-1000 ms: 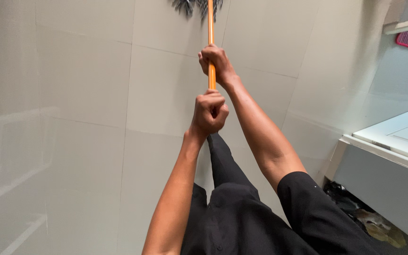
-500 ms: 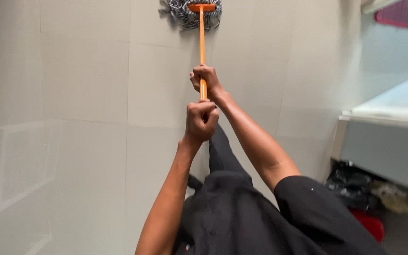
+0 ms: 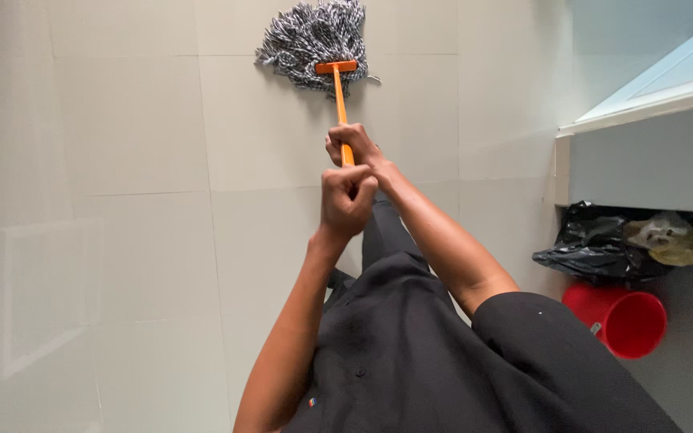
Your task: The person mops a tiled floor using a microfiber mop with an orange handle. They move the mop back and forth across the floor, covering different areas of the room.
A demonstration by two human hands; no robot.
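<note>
From my head view, both hands grip the orange mop handle [image 3: 339, 100], right hand [image 3: 350, 147] ahead of left hand [image 3: 346, 200], the shaft running straight away to the grey mop head [image 3: 313, 36] on the tiled floor [image 3: 122, 160].

Soft, even, fairly bright light; sharp picture, pale window glare on floor tiles [image 3: 50, 281]

The mop head [image 3: 314, 44] lies on the floor [image 3: 122, 160] at twelve o'clock, its handle [image 3: 339, 100] running back toward six. At three o'clock stands a cabinet [image 3: 651, 152]; under it lie a bag [image 3: 595, 244] and, nearer, a bucket [image 3: 619, 317] on its side.
</note>
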